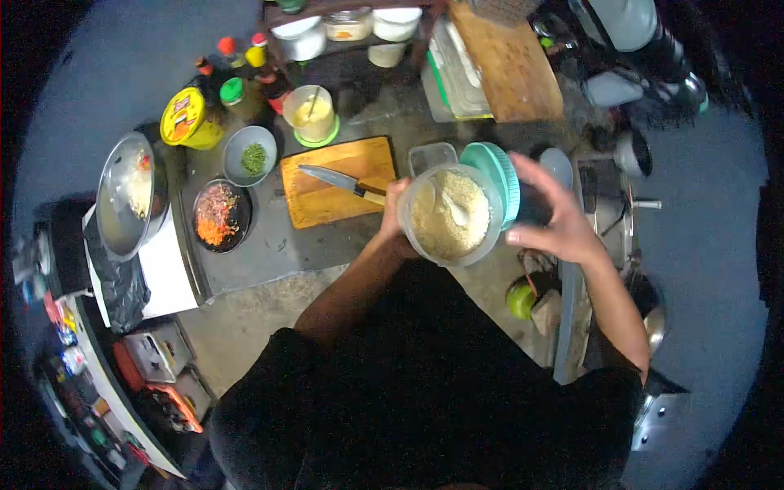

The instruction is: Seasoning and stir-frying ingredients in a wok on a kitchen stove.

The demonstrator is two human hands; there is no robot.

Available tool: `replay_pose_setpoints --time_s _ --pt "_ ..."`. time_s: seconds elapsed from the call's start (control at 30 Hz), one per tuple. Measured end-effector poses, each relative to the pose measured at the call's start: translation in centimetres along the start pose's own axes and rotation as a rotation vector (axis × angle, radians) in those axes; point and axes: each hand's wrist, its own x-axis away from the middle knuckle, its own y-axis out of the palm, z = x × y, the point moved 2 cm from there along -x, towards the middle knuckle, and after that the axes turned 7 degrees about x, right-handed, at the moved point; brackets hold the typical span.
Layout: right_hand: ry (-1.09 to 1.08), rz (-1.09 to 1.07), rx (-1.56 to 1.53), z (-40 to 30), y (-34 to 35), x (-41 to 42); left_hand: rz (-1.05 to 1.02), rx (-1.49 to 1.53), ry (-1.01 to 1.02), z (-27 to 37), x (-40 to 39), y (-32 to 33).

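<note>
My left hand [394, 208] grips the side of a clear plastic tub [422, 236] tilted towards me. Inside it are pale, coarse grains or crumbs [442, 225] and a white spoon [456, 210]. Against the tub's right side is a teal ridged screw lid [507, 184], tipped on edge. My right hand [560, 220] spans this lid with fingers at its top and thumb at its lower edge; motion blurs the fingers, and their contact is hard to see. Left of the tub, a kitchen knife [331, 176] lies across a wooden cutting board [306, 205].
Left on the table are a bowl of chopped greens [236, 165], a dark plate with chopped orange and pinkish food [245, 205] and a large metal bowl [116, 226]. Behind them stand bottles and a yellow tub [205, 131]. A clear container [422, 150] and large wooden board [520, 67] are beyond.
</note>
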Motion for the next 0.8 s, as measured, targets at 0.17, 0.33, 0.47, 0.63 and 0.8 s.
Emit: replay_pose_setpoints --time_s 0.17,0.33,0.47,0.63,0.8 --pt "-0.301 0.081 0.379 -4.9 -0.8 4.7 -0.041 0.162 -0.169 -4.1 -2.1 1.9" --pt "-0.343 -0.032 0.669 -0.6 -1.0 9.4 -0.34 -0.021 -0.271 -11.1 -4.0 6.4" --pt "-0.149 -0.29 0.69 2.8 -4.5 15.3 -0.566 0.497 -0.476 -19.5 -5.6 9.0" --pt "-0.159 -0.024 0.55 9.9 -10.3 27.0 -0.477 0.208 -0.447 -32.3 -9.5 11.5" --pt "-0.094 0.227 0.444 16.5 -16.1 38.7 -0.449 0.372 -0.621 -45.1 -10.3 16.9"
